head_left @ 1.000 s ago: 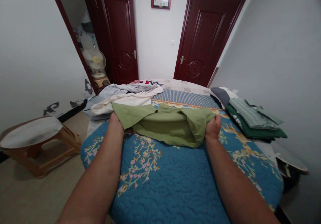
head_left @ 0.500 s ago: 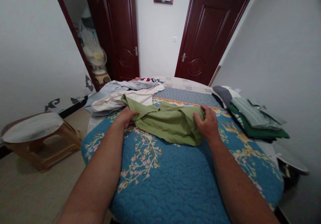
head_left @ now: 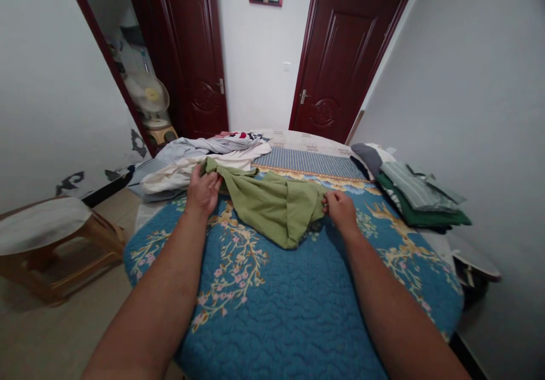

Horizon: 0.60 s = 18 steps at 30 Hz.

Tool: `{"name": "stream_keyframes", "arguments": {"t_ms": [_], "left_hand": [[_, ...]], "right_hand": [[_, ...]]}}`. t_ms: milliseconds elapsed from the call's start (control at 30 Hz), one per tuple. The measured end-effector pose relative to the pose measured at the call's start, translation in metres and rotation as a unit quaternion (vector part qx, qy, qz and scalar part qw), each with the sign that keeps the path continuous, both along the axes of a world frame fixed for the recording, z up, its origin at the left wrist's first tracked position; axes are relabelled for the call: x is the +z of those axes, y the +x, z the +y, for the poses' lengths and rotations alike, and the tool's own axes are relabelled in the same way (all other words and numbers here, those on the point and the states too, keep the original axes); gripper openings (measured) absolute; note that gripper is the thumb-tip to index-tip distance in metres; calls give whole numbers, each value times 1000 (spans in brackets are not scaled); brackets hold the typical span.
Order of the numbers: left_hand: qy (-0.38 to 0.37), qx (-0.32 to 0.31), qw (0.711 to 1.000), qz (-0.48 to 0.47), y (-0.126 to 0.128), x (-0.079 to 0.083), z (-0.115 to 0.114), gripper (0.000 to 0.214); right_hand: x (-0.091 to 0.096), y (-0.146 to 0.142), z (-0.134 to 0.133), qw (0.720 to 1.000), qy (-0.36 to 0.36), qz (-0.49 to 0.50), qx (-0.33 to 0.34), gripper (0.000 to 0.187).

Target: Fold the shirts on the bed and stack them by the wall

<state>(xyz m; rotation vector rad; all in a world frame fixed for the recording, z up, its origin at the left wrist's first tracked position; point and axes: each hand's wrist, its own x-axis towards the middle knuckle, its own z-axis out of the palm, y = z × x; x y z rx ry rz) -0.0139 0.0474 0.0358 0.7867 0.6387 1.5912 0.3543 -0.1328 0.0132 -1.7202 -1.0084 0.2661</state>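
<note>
A crumpled olive-green garment (head_left: 272, 204) lies on the blue floral quilt (head_left: 289, 300) of the bed. My left hand (head_left: 203, 190) grips its upper left corner, fingers curled round the cloth. At the garment's right edge, my right hand (head_left: 338, 208) pinches the fabric with closed fingers. Both forearms reach forward over the quilt.
A heap of unfolded white, grey and striped clothes (head_left: 200, 158) lies behind the garment at the far left. A stack of folded green and striped clothes (head_left: 415, 198) sits at the right by the wall. A wooden stool (head_left: 46, 238) stands on the floor left of the bed.
The garment has been lowered from mid-air onto the quilt and drawn into a narrower shape. My left hand moved further away to its top corner; my right hand moved inward along its right edge.
</note>
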Motion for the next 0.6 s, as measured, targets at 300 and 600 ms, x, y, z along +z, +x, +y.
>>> {"name": "stream_keyframes", "arguments": {"t_ms": [300,600], "left_hand": [[81,72,901,421,16,-11,-22,82],[169,-151,762,607,19,-9,-36,87]], "right_hand": [[9,-32,-7,891,74,-391,217,65],[0,-26,5,991,85,-104,-6,45]]}}
